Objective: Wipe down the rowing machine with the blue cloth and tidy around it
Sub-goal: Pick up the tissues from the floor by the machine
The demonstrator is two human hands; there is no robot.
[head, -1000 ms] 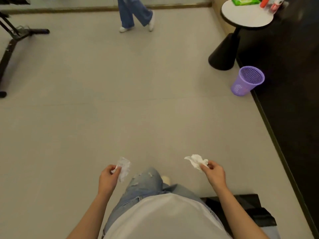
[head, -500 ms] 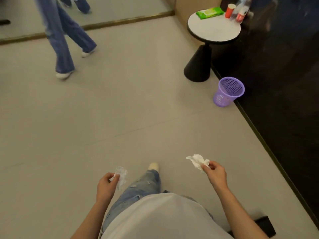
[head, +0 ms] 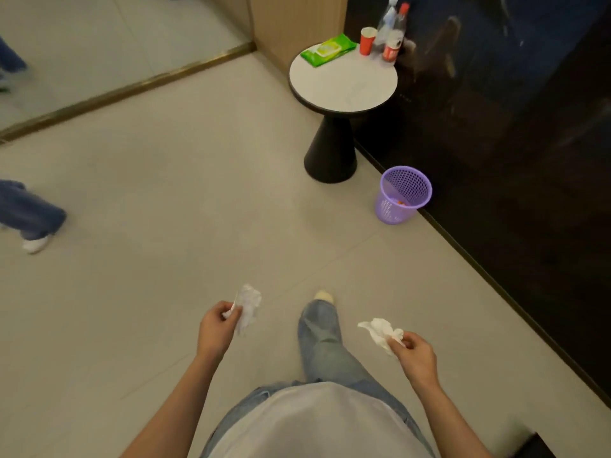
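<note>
At far left, a passer-by's leg (head: 31, 211) crosses the pale floor. My left hand (head: 216, 328) is curled round a crumpled white tissue (head: 248, 304), and my right hand (head: 416, 355) pinches a second crumpled tissue (head: 380, 330) at the fingertips. Neither the rowing machine nor the blue cloth is in view, so I take this as the tidying part.

Ahead stands a round side table (head: 350, 90) carrying a green wipes pack (head: 327, 49), a red cup (head: 367, 39) and bottles (head: 393, 28). The purple mesh wastebasket (head: 401, 196) sits upright just beside the table's base against the dark wall, ahead and to the right of both hands. The right hand is nearer, so I'd drop its tissue first.
</note>
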